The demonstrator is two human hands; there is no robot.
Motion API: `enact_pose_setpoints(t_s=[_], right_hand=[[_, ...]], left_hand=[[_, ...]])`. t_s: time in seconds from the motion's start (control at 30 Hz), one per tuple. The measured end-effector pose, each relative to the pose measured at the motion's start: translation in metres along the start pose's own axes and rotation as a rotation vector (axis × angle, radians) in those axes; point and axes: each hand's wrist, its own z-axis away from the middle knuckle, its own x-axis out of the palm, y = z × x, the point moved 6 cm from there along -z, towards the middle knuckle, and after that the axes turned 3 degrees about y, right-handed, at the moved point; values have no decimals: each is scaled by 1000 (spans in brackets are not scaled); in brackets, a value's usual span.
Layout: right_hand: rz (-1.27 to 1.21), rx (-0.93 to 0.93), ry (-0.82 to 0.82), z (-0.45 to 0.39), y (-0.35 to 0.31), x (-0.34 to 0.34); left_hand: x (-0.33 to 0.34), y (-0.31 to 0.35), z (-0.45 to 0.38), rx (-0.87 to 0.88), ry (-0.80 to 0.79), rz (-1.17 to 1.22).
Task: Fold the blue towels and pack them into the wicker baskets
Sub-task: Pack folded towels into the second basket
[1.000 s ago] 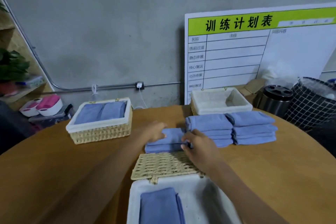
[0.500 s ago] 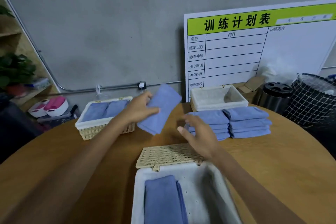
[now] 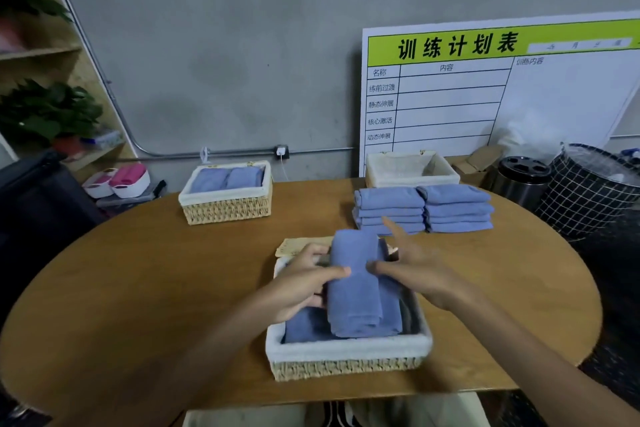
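A folded blue towel (image 3: 355,284) lies lengthwise over the near wicker basket (image 3: 346,355), on top of another blue towel (image 3: 304,326) inside it. My left hand (image 3: 304,282) grips the folded towel's left side. My right hand (image 3: 415,269) is at its right edge, fingers spread, thumb touching the cloth. Two stacks of folded blue towels (image 3: 424,208) sit behind on the round wooden table (image 3: 138,288). A second basket (image 3: 227,196) at the back left holds two folded towels. A third, empty basket (image 3: 412,170) stands behind the stacks.
The near basket's woven lid (image 3: 301,244) lies flat behind it. A white schedule board (image 3: 502,87) leans on the wall. A metal bin (image 3: 521,180) and a checked hamper (image 3: 588,191) stand right of the table. A shelf with plants (image 3: 45,111) is at left.
My left hand carried the folded towel from the air at the left down onto the near basket. My right hand moved in to its right edge. The view tilted down.
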Motion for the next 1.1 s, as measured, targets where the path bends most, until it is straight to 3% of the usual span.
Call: enact_pose_setpoints(t_s=[0.27, 0.37, 0.57, 0.73, 0.83, 0.93, 1.1], right_hand=[[513, -8, -187, -12, 15, 29], [668, 16, -185, -21, 21, 47], [682, -183, 4, -6, 6, 37], [978, -485, -6, -1, -6, 11], [1140, -487, -132, -1, 11, 19], [1230, -512, -137, -2, 21, 29], [1242, -417, -239, -10, 27, 28]], left_hand=[[18, -26, -11, 207, -15, -500], [28, -30, -15, 316, -14, -661], [23, -13, -14, 327, -72, -887], [7, 8, -8, 456, -130, -1200], [8, -12, -16, 481, -153, -1342], [15, -27, -24, 471, -100, -1512], [13, -20, -24, 461, -137, -1499]])
